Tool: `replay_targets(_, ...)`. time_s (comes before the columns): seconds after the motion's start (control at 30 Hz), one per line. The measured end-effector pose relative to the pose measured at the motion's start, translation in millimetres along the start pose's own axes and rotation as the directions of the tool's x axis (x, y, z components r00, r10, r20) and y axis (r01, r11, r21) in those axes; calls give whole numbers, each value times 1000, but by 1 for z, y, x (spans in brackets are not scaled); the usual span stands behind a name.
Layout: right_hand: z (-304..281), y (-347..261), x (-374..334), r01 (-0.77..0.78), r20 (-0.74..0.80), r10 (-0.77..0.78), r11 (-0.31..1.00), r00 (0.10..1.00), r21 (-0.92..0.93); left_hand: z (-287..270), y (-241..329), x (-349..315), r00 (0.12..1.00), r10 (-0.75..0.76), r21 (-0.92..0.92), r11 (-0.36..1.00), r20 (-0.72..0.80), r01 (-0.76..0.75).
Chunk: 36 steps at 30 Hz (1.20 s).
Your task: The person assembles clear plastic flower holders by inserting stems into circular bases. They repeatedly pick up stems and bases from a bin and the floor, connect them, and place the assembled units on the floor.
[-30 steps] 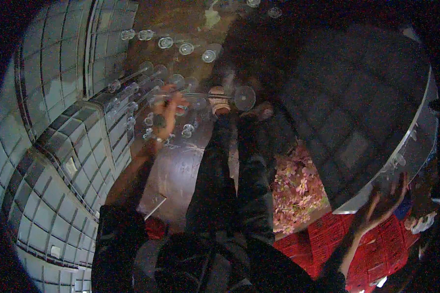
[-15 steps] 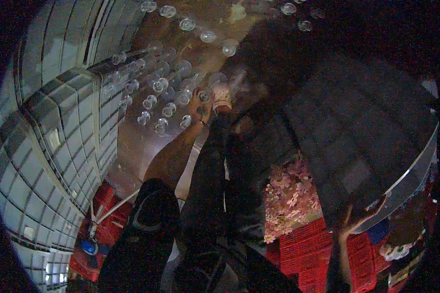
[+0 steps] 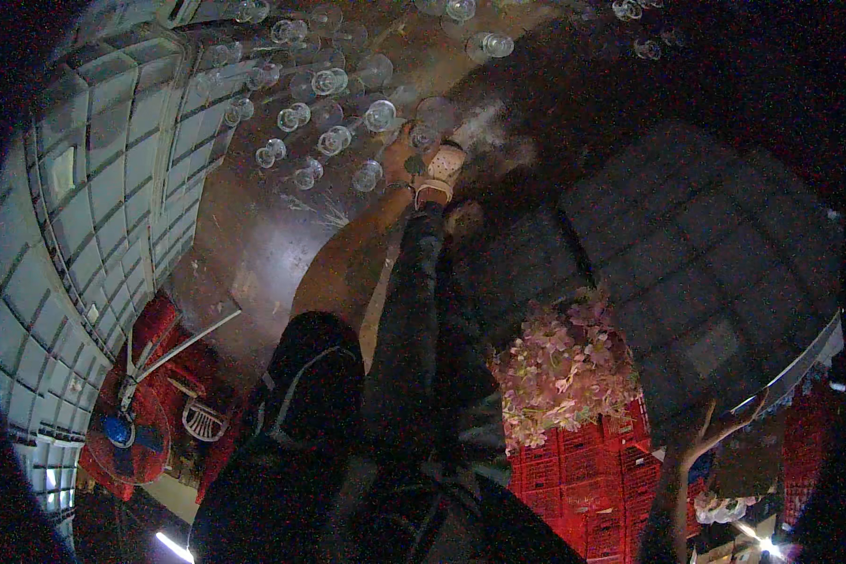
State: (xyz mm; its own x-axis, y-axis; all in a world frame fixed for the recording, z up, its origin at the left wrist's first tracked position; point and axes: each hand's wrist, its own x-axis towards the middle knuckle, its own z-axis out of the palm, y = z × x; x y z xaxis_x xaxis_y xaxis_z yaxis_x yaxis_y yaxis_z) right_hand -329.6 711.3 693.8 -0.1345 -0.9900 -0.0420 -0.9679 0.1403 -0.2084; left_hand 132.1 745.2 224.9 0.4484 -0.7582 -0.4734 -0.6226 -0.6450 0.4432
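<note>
My left hand point(image 3: 403, 150) reaches down among clear stemmed glasses point(image 3: 332, 140), past a bare forearm and a dark sleeve. One stemmed glass point(image 3: 425, 138) overlaps the hand, and its fingers are too dim to make out. A pale clog point(image 3: 444, 167) at the end of a dark trouser leg is right beside it. At the lower right, my right hand point(image 3: 710, 434) has its thumb and fingers apart. It lies along the pale curved edge of a large dark panel point(image 3: 686, 254) with grid lines.
A wall of pale tiles point(image 3: 75, 244) stands on the left. Below it are a fan with a blue hub point(image 3: 118, 431) and a white plastic chair point(image 3: 204, 419). Pink flowers point(image 3: 564, 367) sit atop stacked red crates point(image 3: 583, 484) by my right arm. The scene is dim.
My view has shifted, so the glasses sit higher in the picture and more of the fan shows. My left hand stays by the clog, and my right hand remains at the panel's edge.
</note>
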Motion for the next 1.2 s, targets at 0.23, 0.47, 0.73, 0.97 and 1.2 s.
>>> replay_targets(0.23,4,-6,12,84,3,-84,996,996,-9,-2,-23,-4,997,-73,-31,997,-14,72)
replay_targets(0.47,11,-16,5,-56,6,56,975,998,214,-39,6,-56,986,127,-165,976,-106,-143)
replay_targets(0.73,11,-14,3,-31,18,28,971,999,239,-107,56,-25,956,58,-233,964,-287,-128)
replay_targets(0.97,15,-6,5,4,-17,-1,985,1000,173,-41,-13,59,947,316,305,909,-63,-283)
replay_targets(1.2,17,-13,10,3,-16,2,968,1000,251,-10,-50,103,969,200,269,950,-144,-156)
